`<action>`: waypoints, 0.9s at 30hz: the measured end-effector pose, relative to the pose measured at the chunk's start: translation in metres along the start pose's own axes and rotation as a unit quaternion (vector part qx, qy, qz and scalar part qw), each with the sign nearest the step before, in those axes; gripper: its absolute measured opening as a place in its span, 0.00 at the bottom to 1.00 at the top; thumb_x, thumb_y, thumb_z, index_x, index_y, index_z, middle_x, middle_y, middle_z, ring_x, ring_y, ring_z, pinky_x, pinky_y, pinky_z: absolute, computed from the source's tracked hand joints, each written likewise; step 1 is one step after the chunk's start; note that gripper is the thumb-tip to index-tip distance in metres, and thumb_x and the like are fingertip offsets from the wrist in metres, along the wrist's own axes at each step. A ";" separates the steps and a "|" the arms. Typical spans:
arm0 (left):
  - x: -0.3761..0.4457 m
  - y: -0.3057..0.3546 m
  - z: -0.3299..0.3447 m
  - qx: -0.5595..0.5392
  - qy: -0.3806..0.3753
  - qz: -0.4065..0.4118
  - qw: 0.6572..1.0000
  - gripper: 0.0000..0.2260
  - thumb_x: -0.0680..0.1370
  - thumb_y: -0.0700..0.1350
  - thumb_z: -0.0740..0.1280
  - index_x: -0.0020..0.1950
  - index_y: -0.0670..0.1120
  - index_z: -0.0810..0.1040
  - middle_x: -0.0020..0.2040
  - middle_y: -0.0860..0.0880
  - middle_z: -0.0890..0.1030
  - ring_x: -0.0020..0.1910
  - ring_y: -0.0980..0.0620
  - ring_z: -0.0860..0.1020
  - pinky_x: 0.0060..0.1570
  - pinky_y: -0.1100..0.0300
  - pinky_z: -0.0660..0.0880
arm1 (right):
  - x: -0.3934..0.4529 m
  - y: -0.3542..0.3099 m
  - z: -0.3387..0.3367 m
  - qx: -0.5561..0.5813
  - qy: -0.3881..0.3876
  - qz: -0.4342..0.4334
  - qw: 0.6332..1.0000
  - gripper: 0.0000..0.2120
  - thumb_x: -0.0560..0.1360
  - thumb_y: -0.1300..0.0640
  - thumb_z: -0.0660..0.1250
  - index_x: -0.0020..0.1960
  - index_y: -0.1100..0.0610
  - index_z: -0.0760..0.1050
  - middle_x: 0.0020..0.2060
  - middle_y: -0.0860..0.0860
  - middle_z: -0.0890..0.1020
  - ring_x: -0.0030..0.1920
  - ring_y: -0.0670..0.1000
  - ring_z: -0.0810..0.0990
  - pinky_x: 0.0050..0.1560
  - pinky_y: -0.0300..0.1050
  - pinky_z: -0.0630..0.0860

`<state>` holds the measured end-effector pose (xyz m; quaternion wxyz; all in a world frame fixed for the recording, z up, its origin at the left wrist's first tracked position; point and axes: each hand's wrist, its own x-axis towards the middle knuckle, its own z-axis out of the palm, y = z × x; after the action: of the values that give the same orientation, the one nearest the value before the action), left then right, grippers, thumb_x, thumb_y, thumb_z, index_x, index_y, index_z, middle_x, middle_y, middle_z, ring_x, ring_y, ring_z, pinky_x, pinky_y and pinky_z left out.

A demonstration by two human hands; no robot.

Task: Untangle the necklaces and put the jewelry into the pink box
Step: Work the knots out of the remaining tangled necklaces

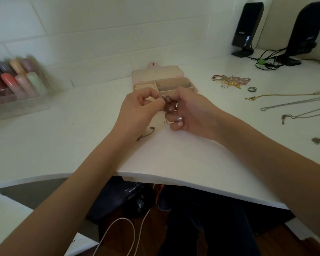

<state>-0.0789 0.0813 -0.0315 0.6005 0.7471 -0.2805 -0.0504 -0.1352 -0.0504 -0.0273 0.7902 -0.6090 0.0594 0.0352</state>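
The pink box (157, 75) lies open on the white desk, lid flipped back against the wall, its compartments showing. Just in front of it my left hand (139, 111) and my right hand (190, 113) meet above the desk. Both pinch a thin dark necklace (167, 100) with a small pendant between their fingertips. Its chain hangs down between the hands and its tail (146, 133) trails on the desk under my left wrist. Several straightened necklaces (288, 104) lie side by side at the right. A heap of bracelets and rings (231, 81) sits behind them.
A clear organiser with nail-polish bottles (17, 84) stands at the left by the wall. Two black speakers (248, 28) with cables stand at the back right. The desk's curved front edge (174, 180) runs below my forearms, with bags and cords on the floor beneath.
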 end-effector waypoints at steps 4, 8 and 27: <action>0.002 0.001 0.000 -0.013 -0.010 -0.006 1.000 0.08 0.76 0.38 0.64 0.37 0.47 0.73 0.20 0.55 0.68 0.21 0.56 0.57 0.20 0.66 0.54 | -0.001 -0.002 -0.002 0.025 -0.032 0.016 0.999 0.11 0.78 0.57 0.50 0.38 0.53 0.65 0.31 0.47 0.61 0.26 0.44 0.55 0.22 0.34 0.53; 0.003 0.000 0.001 -0.029 -0.005 -0.022 0.999 0.09 0.75 0.38 0.64 0.36 0.48 0.73 0.21 0.54 0.65 0.20 0.55 0.57 0.21 0.66 0.52 | -0.002 -0.002 -0.004 0.041 -0.051 0.016 0.998 0.11 0.78 0.57 0.50 0.38 0.53 0.64 0.32 0.47 0.61 0.27 0.44 0.55 0.22 0.33 0.50; 0.004 0.003 -0.005 -0.168 -0.061 -0.107 0.978 0.14 0.79 0.41 0.61 0.33 0.48 0.68 0.22 0.54 0.58 0.18 0.57 0.55 0.21 0.65 0.50 | -0.003 -0.010 -0.008 0.157 0.004 -0.041 0.987 0.11 0.79 0.56 0.56 0.39 0.55 0.68 0.32 0.49 0.75 0.27 0.45 0.69 0.22 0.35 0.63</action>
<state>-0.0750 0.0831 -0.0263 0.6899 0.6572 -0.2225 -0.2065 -0.1375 -0.0608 -0.0197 0.8764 -0.4795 0.0422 -0.0094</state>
